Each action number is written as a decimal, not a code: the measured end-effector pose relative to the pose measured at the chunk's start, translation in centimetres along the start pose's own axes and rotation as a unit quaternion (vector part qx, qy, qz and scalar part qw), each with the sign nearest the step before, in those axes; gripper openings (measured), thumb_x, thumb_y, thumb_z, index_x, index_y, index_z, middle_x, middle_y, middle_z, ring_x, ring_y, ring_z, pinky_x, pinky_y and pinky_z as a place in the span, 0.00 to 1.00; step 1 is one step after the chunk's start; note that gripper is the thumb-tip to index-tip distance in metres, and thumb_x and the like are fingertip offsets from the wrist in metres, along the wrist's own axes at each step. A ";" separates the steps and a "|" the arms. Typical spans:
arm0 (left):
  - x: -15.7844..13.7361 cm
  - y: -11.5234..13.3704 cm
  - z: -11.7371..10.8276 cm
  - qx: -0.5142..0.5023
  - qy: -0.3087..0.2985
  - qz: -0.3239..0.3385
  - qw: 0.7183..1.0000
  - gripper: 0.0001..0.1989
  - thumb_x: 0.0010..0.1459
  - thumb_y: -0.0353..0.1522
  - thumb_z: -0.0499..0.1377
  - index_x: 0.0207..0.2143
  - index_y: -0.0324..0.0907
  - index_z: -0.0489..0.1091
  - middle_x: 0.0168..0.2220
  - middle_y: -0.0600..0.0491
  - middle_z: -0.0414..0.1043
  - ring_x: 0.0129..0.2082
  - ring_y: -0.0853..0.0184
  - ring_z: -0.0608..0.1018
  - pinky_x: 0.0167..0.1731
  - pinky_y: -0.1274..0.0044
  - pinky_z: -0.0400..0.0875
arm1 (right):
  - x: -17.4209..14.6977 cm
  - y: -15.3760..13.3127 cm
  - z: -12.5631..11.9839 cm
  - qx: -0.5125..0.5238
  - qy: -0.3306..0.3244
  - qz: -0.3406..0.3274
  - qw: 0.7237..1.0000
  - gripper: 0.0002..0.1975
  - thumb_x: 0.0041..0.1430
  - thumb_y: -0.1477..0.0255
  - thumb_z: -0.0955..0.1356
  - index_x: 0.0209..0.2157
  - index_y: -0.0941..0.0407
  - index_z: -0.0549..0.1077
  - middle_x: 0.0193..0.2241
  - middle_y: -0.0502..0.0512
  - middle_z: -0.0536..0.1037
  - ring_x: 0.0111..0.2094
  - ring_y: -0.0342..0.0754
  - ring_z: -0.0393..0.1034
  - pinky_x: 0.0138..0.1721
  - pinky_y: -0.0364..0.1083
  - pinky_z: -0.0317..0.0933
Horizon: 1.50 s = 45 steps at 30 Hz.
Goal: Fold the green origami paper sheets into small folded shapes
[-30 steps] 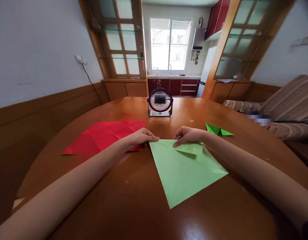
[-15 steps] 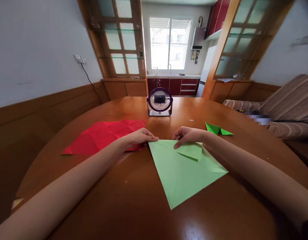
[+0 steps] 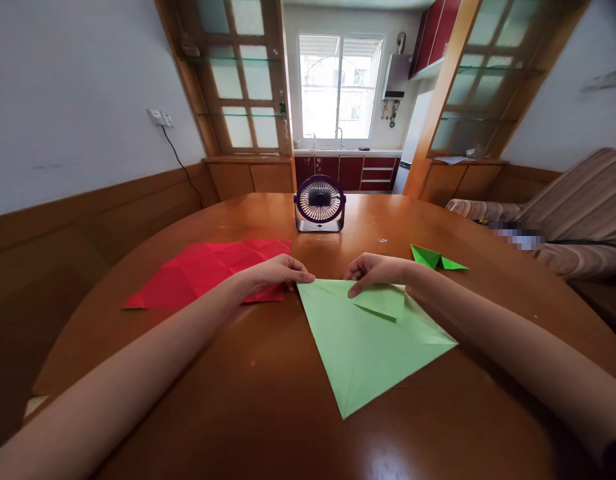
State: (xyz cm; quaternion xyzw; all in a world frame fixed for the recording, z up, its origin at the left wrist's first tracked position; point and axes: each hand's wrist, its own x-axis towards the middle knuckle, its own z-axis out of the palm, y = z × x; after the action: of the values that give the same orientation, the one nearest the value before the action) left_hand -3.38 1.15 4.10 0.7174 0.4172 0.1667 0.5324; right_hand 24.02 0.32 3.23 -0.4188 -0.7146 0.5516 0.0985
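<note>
A sheet of light green paper (image 3: 358,353) lies on the wooden table with one point toward me and a small flap folded down near its far edge. My left hand (image 3: 288,270) pinches the paper's far left corner between thumb and fingers. Along the far edge, my right hand (image 3: 375,272) grips the paper, its thumb pressed on top beside the flap and its fingers curled behind. Part of the far right edge is hidden by the right hand and wrist.
Creased red paper (image 3: 203,270) lies to the left, partly behind my left forearm. A folded bright green paper piece (image 3: 433,258) rests beyond my right wrist. At the table's (image 3: 213,413) far side stands a small purple fan (image 3: 320,203). A striped sofa (image 3: 583,200) is at the right.
</note>
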 end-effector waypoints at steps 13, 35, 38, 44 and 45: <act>0.0 -0.1 -0.2 -0.004 -0.004 0.000 1.000 0.19 0.42 0.45 0.70 0.23 0.37 0.76 0.22 0.52 0.70 0.23 0.72 0.68 0.26 0.78 0.63 | -0.5 -0.6 -0.1 -0.074 0.005 0.020 0.997 0.18 0.42 0.62 0.77 0.34 0.58 0.77 0.31 0.52 0.80 0.28 0.43 0.73 0.27 0.40 0.64; 0.1 -0.6 -0.8 0.120 0.023 0.016 0.992 0.18 0.44 0.45 0.68 0.27 0.39 0.79 0.23 0.53 0.71 0.25 0.70 0.68 0.25 0.78 0.60 | -1.5 -1.4 -1.2 -0.085 -0.019 0.086 0.993 0.17 0.37 0.65 0.78 0.29 0.59 0.76 0.27 0.51 0.79 0.26 0.44 0.73 0.27 0.42 0.66; 0.1 -0.6 -0.7 0.108 0.012 0.019 0.994 0.18 0.45 0.45 0.67 0.27 0.39 0.78 0.23 0.54 0.71 0.25 0.71 0.68 0.26 0.79 0.60 | -1.5 -1.3 -1.4 -0.090 -0.021 0.087 0.992 0.18 0.37 0.64 0.78 0.29 0.59 0.76 0.27 0.51 0.79 0.26 0.44 0.73 0.27 0.42 0.66; 0.4 -0.7 -0.4 0.095 0.002 0.013 0.995 0.20 0.46 0.47 0.65 0.27 0.37 0.76 0.23 0.53 0.69 0.23 0.71 0.67 0.25 0.78 0.60 | -1.5 -1.3 -1.5 -0.092 -0.023 0.087 0.992 0.18 0.38 0.64 0.77 0.30 0.60 0.75 0.28 0.52 0.78 0.26 0.44 0.72 0.27 0.42 0.66; 0.4 -0.7 -0.3 0.106 0.006 0.015 0.994 0.20 0.46 0.47 0.65 0.27 0.37 0.75 0.23 0.53 0.69 0.23 0.70 0.67 0.25 0.78 0.61 | -1.4 -1.2 -1.4 -0.090 -0.024 0.085 0.992 0.18 0.38 0.65 0.77 0.31 0.60 0.75 0.29 0.52 0.78 0.27 0.44 0.72 0.28 0.43 0.66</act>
State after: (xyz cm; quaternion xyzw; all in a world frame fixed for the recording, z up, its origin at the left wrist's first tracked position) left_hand -3.65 1.69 3.48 0.7751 0.4248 0.1337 0.4482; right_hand 25.19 0.28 5.31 -0.4718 -0.7252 0.5015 -0.0039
